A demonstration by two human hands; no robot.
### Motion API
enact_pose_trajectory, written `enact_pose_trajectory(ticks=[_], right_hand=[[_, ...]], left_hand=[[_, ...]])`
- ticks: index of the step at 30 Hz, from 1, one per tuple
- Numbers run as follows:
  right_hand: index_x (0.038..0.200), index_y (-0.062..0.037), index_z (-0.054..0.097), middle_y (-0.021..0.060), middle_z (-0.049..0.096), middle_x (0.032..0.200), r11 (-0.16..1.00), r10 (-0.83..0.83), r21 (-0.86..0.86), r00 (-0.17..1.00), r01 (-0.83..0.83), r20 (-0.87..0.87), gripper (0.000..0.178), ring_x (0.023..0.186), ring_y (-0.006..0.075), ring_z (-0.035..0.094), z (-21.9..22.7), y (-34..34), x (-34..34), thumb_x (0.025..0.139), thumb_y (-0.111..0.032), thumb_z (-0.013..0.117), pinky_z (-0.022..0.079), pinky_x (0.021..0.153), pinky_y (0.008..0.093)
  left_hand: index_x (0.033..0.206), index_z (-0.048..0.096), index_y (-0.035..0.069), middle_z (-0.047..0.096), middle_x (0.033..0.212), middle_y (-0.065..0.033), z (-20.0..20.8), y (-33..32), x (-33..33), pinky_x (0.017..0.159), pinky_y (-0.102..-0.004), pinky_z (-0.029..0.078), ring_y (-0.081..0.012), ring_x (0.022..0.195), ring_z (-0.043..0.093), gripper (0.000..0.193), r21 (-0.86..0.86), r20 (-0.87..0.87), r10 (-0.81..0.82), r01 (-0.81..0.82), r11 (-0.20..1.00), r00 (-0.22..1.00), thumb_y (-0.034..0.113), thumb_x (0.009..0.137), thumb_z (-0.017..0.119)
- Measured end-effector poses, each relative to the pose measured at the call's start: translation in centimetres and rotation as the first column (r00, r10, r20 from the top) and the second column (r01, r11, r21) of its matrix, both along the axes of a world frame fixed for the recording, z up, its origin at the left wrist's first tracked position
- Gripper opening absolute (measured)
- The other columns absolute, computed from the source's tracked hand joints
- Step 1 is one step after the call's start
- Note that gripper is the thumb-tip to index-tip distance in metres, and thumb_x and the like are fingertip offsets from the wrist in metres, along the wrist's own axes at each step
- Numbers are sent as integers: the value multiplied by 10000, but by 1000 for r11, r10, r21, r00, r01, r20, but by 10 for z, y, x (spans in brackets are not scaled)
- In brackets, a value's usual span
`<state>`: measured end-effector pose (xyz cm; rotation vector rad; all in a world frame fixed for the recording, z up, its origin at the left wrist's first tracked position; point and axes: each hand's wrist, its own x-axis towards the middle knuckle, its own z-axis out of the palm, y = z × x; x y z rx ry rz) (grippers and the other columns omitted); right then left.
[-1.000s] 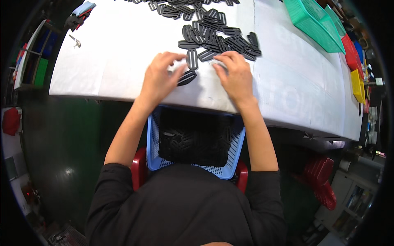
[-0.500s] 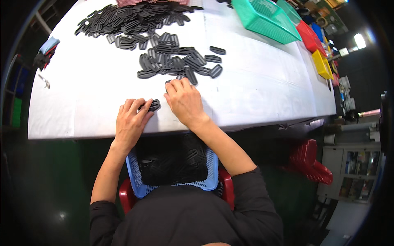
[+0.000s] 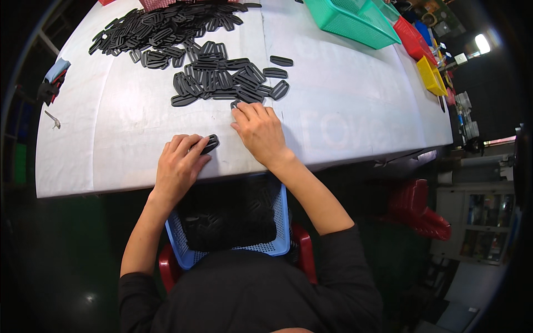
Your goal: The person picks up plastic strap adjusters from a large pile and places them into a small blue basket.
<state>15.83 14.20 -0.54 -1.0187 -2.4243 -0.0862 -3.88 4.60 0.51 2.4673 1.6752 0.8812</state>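
Showing slots, one held buckle (image 3: 211, 144) looks black.

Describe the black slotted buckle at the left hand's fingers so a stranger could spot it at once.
Start at the white-covered table and find its near edge, by the blue basket. Just in from it, the left hand has its fingers on a black slotted buckle. Unlike its look-alikes in the heap, it sits apart, closest to the edge.

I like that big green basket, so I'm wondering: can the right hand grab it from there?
Probably not without stretching or leaning: the green basket sits well beyond the right hand, farther off and to the right. Nothing seems to block the way: only white tablecloth lies between.
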Motion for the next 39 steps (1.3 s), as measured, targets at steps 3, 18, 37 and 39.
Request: enact_pose_trajectory(ticks=[3,18,37,39], right_hand=[[937,-21,624,58,613,962,999,19,48,998,-16,-67,222,904,210,584,-5,0,-4,771,-160,677,495,739,334],[981,-73,693,57,653,919,871,-48,-487,975,-66,-219,209,873,250,619,18,-5,13,781,-134,697,517,732,374],[961,-49,695,72,652,903,919,-150,-390,963,53,-224,204,832,253,646,20,24,20,806,-181,699,509,711,357],[982,-41,686,75,633,922,955,-127,-288,973,67,-195,236,863,250,636,15,30,5,798,-187,710,510,717,357]], left_hand=[[1098,652,24,622,1028,-98,0,-1,-2,822,-379,476,-268,959,573,385,-36,27,12,-11,999,1000,81,727,740],[989,679,42,636,871,-82,3,16,6,715,-334,505,-230,825,597,172,-140,195,33,-6,990,980,74,820,670],[1076,661,71,631,1084,-39,-3,102,-1,874,-328,435,-197,1034,567,248,173,-264,18,29,984,964,96,834,611],[1007,679,43,662,978,-62,14,83,4,830,-325,463,-222,927,616,171,-55,-120,45,-52,997,992,106,857,624]])
